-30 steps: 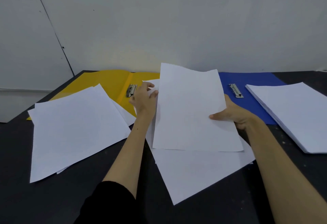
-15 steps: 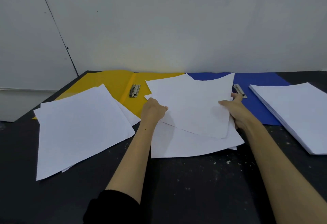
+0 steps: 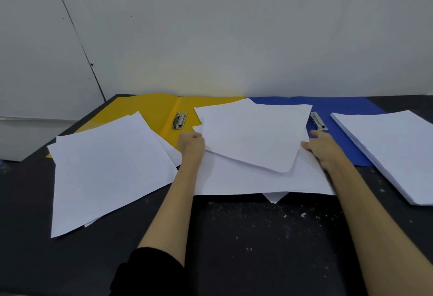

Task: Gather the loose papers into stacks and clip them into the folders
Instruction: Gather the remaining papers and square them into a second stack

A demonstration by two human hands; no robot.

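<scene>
A loose pile of white sheets [image 3: 253,136] lies in the middle of the dark table, skewed over one another. My left hand [image 3: 191,144] grips the pile's left edge, fingers curled under it. My right hand [image 3: 324,147] holds the right edge, fingers against the paper. Behind lie an open yellow folder [image 3: 152,108] with a metal clip [image 3: 180,120] and an open blue folder [image 3: 339,108] with its clip [image 3: 318,121]. The centre pile covers part of both folders.
Another loose pile of white sheets [image 3: 105,167] lies at the left, overlapping the yellow folder. A neat thick stack of paper [image 3: 393,150] rests at the right, partly on the blue folder. The table [image 3: 257,237] has white specks in front. A grey wall rises behind.
The sheet I held up in both hands has come down flat onto the centre pile. Both hands have slid to the pile's side edges, and the sheets were drawn away from me.
</scene>
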